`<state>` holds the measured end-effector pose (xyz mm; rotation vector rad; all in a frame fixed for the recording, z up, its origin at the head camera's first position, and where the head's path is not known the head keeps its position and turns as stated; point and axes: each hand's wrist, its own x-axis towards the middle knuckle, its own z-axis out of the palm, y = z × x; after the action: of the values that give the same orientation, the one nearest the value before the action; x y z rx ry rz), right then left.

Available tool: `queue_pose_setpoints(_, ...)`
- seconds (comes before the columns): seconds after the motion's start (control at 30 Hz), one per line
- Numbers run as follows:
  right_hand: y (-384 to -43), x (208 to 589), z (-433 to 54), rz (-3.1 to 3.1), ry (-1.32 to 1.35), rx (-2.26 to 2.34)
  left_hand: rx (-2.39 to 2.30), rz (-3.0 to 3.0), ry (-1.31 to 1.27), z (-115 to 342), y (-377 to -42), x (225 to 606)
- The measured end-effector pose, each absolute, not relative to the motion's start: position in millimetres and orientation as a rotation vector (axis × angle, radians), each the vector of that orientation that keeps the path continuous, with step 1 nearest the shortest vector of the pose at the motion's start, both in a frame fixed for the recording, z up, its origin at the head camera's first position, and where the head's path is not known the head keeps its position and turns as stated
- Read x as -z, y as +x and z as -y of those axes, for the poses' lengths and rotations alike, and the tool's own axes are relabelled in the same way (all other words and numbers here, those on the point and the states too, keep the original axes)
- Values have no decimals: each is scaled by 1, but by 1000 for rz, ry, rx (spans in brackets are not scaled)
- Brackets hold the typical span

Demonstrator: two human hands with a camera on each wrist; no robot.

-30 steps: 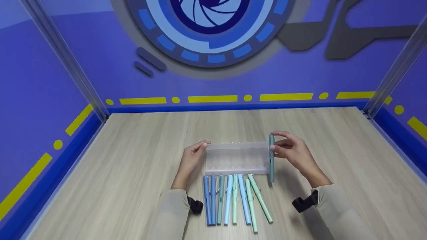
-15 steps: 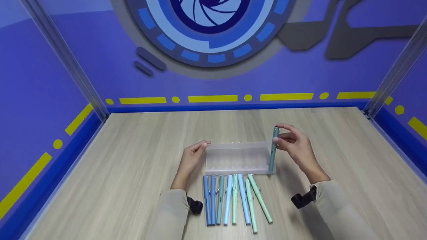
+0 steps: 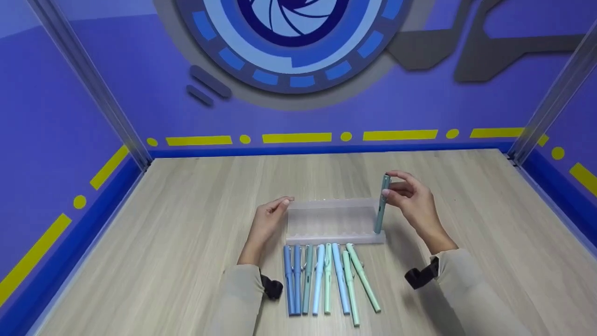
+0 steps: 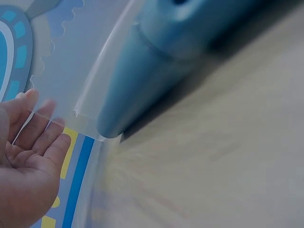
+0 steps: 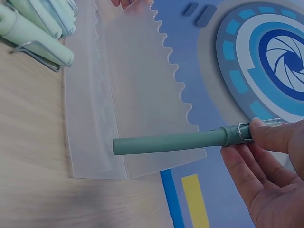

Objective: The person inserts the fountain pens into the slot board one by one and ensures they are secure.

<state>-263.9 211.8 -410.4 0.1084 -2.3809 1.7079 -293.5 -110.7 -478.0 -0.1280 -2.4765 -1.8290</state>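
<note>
A translucent plastic pen rack (image 3: 333, 220) with a scalloped edge (image 5: 178, 80) stands on the table. At its upper left corner, my left hand (image 3: 270, 220) pinches the rack between thumb and fingers; the left wrist view shows that hand (image 4: 35, 156) at the clear sheet's edge. My right hand (image 3: 415, 203) grips a dark green pen (image 3: 382, 205) near its clip end. The pen slants over the rack's right end, its lower tip near the front ledge (image 5: 88, 156). Whether the tip touches the rack, I cannot tell.
Several capped pens in blue, teal, light blue and pale green (image 3: 328, 280) lie in a row before the rack, between my forearms. The rightmost pale green pen (image 3: 366, 280) lies aslant. A blue printed wall (image 3: 298, 119) closes off the table's (image 3: 196, 200) far side.
The dark green pen has risen from in front of the rack's right end to over its ledge, its lower tip now behind the front edge. My left hand has stayed put.
</note>
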Motion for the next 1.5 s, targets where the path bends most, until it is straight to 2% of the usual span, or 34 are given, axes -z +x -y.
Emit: queue_pose_setpoints(1.5,-272,430,-206,2556,77,-1554,1872,2467,-146,109,-293,478)
